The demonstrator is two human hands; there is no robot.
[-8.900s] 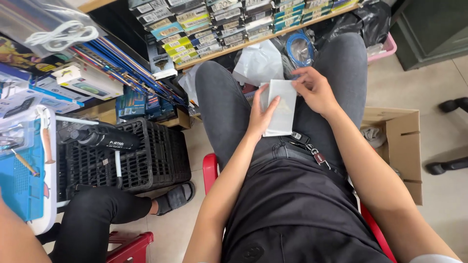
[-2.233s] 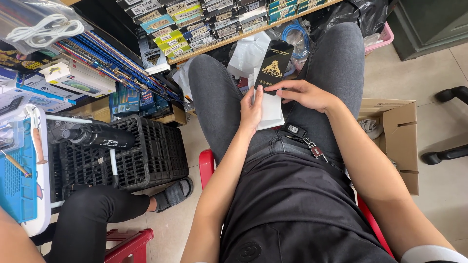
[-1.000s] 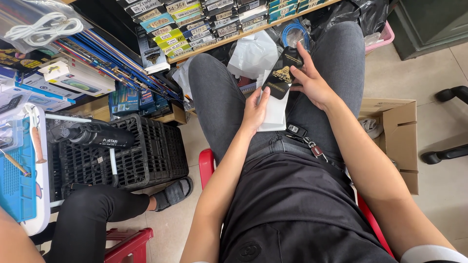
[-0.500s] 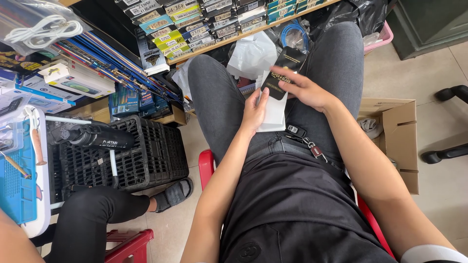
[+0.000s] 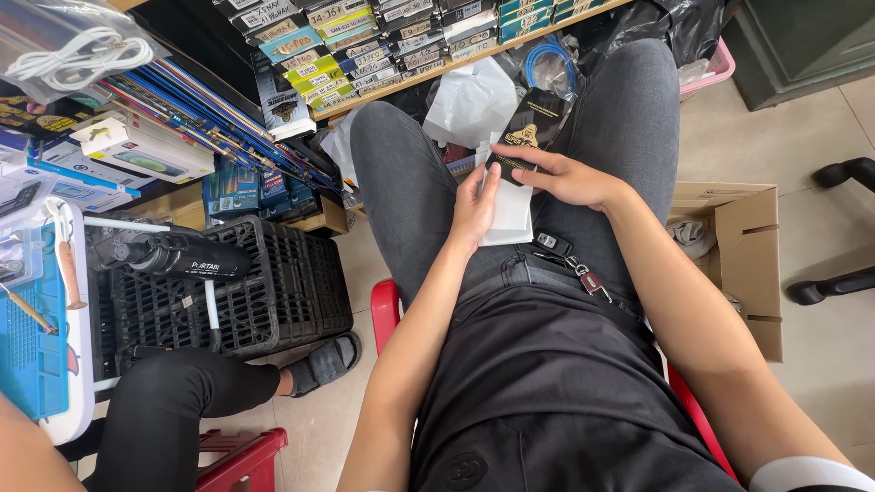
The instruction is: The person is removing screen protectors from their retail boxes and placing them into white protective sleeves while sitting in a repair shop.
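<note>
While the white packet [image 5: 509,211] sits flat on the lap just right of frame centre, the left hand [image 5: 475,208] pins its edge with fingers laid out fairly flat, and the right hand [image 5: 563,176] pinches a small black box with gold print [image 5: 526,135] at its lower end, holding it tilted just above the packet's top edge. Looks to me like the pairing-up step: box and packet being brought together, with the box touching or nearly touching the white one, hard to tell which. I'd say the next move needs a steady left hand so the thin packet doesn't slide off the thigh. The packet looks plain, thin and rectangular, partly covered by both hands. A key fob with keys [image 5: 567,258] hangs at the waistband just below. Further out, a black plastic crate [image 5: 273,292] sits left of centre, a cardboard box [image 5: 743,246] at the right edge, and another person's leg in black [image 5: 173,410] at lower left.
</note>
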